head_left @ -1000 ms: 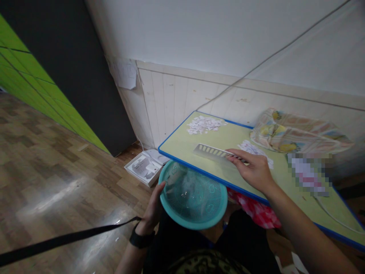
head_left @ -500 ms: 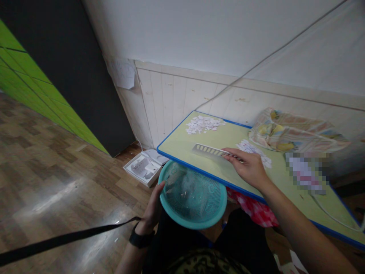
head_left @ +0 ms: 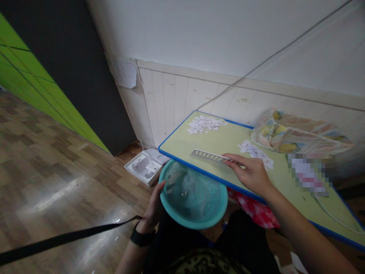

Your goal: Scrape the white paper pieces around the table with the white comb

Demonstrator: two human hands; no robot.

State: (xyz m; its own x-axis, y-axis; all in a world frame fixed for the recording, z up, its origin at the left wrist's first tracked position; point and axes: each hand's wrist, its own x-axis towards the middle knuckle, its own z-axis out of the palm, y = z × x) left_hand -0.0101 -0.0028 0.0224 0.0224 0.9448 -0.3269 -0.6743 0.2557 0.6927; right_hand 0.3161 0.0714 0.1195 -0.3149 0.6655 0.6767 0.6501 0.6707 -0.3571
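Note:
My left hand point(head_left: 154, 202) grips the left rim of a teal plastic colander point(head_left: 194, 224), which sits at my lap under the table's near edge. Something clear and shiny lies at the bottom of the colander, too blurred to name. In my right hand point(head_left: 251, 172) is one end of a flat white slotted strip point(head_left: 209, 155), my fingers pinched around it. The strip is held over the near part of the yellow table point(head_left: 182, 140), pointing left. Beyond it lies a pile of white paper scraps point(head_left: 203, 124), and a second pile of scraps point(head_left: 255, 151) is behind my right hand.
A patterned cloth cover point(head_left: 299, 131) lies at the back right, near a pixelated object point(head_left: 308, 175) with a white cord. An open white box point(head_left: 142, 167) stands on the floor at left. Red checked cloth point(head_left: 255, 209) hangs below the table. A black strap point(head_left: 71, 236) runs from my left wrist.
My right hand has lowered the slotted strip slightly toward the table's near edge. My left hand keeps its hold on the colander. The view has shifted a little.

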